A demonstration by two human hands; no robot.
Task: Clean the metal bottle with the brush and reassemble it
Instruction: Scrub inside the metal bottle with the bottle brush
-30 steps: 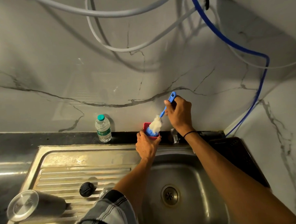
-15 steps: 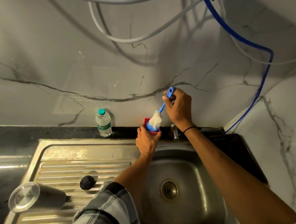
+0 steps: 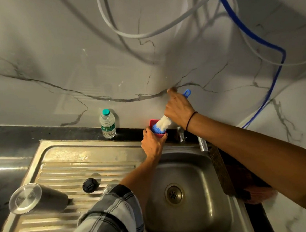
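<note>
**Brush being loaded, bottle not yet scrubbed**

You are early in the job, by the look of it. Your right hand (image 3: pixel 178 108) is wrapped around the blue handle of the bottle brush (image 3: pixel 164 124), whose white and blue bristles are dipped into a small red cup (image 3: pixel 153 124) at the back edge of the sink. Your left hand (image 3: pixel 153 144) grips that cup from below and steadies it. What the cup holds cannot be seen; soap is a fair guess.

The metal bottle (image 3: pixel 37 199) lies on its side on the ribbed draining board (image 3: pixel 62 168), well apart from both hands, its shiny flat base turned towards you. Its black cap (image 3: pixel 89 185) sits loose on the ribs just beside it, so the bottle is already taken apart. Scrubbing, rinsing and screwing the cap back on all seem to remain.

The sink basin (image 3: pixel 197 176) is dull stainless steel with a round drain, the board beside it streaked and worn. The bottle is smooth, dark-bodied steel. The bristles look soft and fluffy, the cup hard plastic. A clear plastic water bottle (image 3: pixel 107 125) with a green cap stands upright against the veined marble wall.
</note>
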